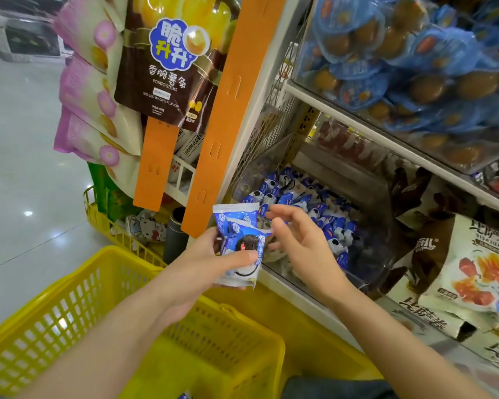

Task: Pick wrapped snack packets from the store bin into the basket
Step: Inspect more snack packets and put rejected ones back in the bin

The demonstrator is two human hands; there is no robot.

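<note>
My left hand (205,260) grips a small stack of blue and white snack packets (238,234) with a dark cookie picture, thumb pressed on the front one. My right hand (300,243) hovers just right of the stack with fingers spread and relaxed, holding nothing, over the front of the clear store bin (372,272). Many more of the same blue and white packets (314,208) fill that bin. The yellow plastic basket (104,286) sits below my left forearm. One blue packet (185,395) shows at the bottom edge of the frame inside it.
Orange hanging strips (213,139) with large chip bags (167,61) hang left of the shelf. Above the bin is a shelf of blue egg-shaped snack packs (415,67). Brown and white snack bags (473,269) lie to the right. A second yellow basket (113,226) stands on the floor behind.
</note>
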